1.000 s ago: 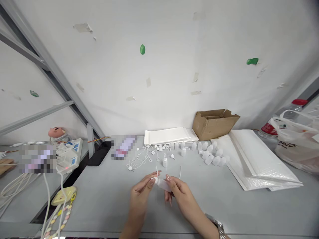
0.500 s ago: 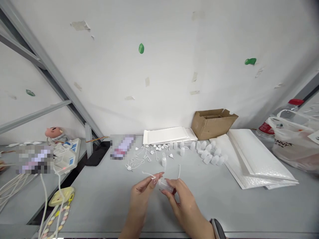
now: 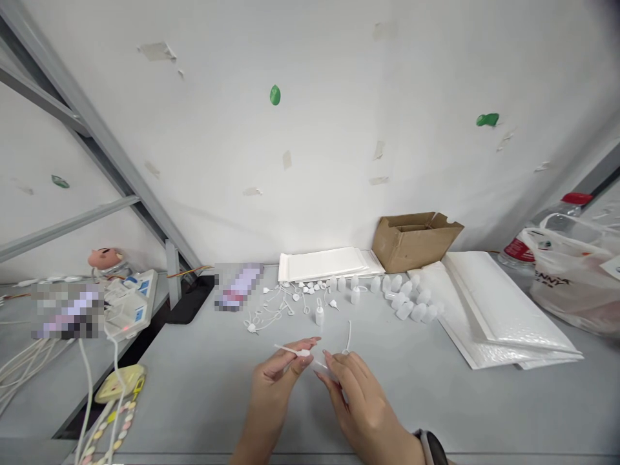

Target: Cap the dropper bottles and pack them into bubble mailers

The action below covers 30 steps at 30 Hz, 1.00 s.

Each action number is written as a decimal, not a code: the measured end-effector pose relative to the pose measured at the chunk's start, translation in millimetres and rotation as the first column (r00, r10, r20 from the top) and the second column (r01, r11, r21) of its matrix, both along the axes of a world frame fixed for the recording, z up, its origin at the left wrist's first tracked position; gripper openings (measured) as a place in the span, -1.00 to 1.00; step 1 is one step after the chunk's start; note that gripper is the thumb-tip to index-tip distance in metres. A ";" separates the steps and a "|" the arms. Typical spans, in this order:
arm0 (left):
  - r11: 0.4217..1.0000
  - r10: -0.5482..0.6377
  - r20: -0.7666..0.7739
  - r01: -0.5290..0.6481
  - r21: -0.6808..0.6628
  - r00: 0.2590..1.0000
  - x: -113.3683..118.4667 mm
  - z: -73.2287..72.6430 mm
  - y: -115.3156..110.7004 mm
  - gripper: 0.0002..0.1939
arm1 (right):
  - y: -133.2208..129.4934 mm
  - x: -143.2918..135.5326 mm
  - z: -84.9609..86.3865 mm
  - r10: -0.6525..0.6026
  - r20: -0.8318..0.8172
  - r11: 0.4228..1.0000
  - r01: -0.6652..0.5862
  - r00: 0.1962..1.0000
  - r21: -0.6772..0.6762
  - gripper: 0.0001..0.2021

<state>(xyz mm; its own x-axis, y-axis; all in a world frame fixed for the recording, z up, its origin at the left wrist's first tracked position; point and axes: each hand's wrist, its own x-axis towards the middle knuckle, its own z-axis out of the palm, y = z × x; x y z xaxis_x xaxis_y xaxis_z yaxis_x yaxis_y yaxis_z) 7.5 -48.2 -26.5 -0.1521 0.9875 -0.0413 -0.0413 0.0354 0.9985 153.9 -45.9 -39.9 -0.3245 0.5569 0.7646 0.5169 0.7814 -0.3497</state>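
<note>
My left hand (image 3: 274,384) pinches a small white cap with a thin strap (image 3: 290,351) sticking out to the left. In my right hand (image 3: 361,400) is a small translucent plastic squeeze bottle (image 3: 320,368), tilted, its neck end against the left fingertips. Whether the cap sits on the neck is hidden by the fingers. Another white strap (image 3: 349,336) lies just beyond my right hand. Ahead stand a capped small bottle (image 3: 320,315) and a second one (image 3: 355,295). Loose caps with looped straps (image 3: 278,313) are scattered behind, left of several uncapped bottles (image 3: 404,300).
White padded mailers (image 3: 508,310) lie on the right, beside a plastic bag (image 3: 562,278). An open cardboard box (image 3: 416,242) and flat white packs (image 3: 324,263) rest against the wall. A blurred phone-like item (image 3: 239,286), a power strip (image 3: 130,303) and cables are on the left.
The cap and strap in my left hand have turned flatter and lower. My right fingers have shifted over the bottle, covering more of it. A hand at the far left edge has gone from view.
</note>
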 end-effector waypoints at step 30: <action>0.968 0.208 0.310 -0.150 -0.199 0.928 9.8 -7.7 1.3 -0.64 | 0.9 -11.7 -12.4 0.032 -0.208 0.946 -0.097 0.978 -0.309 -0.77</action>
<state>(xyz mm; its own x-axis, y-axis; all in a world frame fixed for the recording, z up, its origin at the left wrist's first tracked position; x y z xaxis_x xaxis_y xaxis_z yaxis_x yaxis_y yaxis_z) 17.2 -46.9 -34.3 -0.2754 0.9189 -0.2824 -0.3843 0.1641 0.9085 142.2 -45.0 -52.2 -0.2285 0.7631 0.6046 0.3646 0.6429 -0.6736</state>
